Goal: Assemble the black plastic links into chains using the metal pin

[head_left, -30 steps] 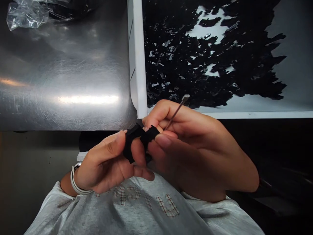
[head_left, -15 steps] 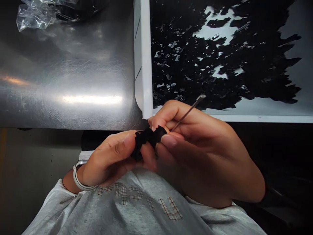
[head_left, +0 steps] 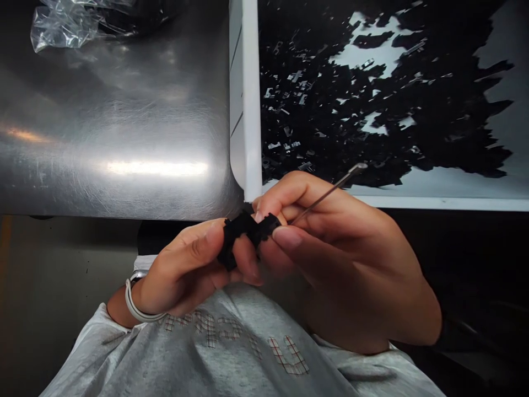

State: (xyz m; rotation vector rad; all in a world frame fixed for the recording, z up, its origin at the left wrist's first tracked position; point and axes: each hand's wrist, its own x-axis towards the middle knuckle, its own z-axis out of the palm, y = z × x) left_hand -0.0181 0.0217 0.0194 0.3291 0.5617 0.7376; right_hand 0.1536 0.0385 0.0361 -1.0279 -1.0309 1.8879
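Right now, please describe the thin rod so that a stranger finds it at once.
Start at the large white tray of dark pieces, then find the right hand at its near left corner. The thin rod slants out of that hand's grip, ending in a pale tip. Unlike the jagged black part between both hands, it is straight and slim.

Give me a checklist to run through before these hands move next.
1. Left hand gripping the black part: ok.
2. Right hand at the black part's other end: ok.
3. Thin rod held in right hand: ok.
4. Black part a single piece: cannot tell, fingers cover it.
5. Plastic bag away from both hands: ok.
6. Black pieces lying in white tray: ok.
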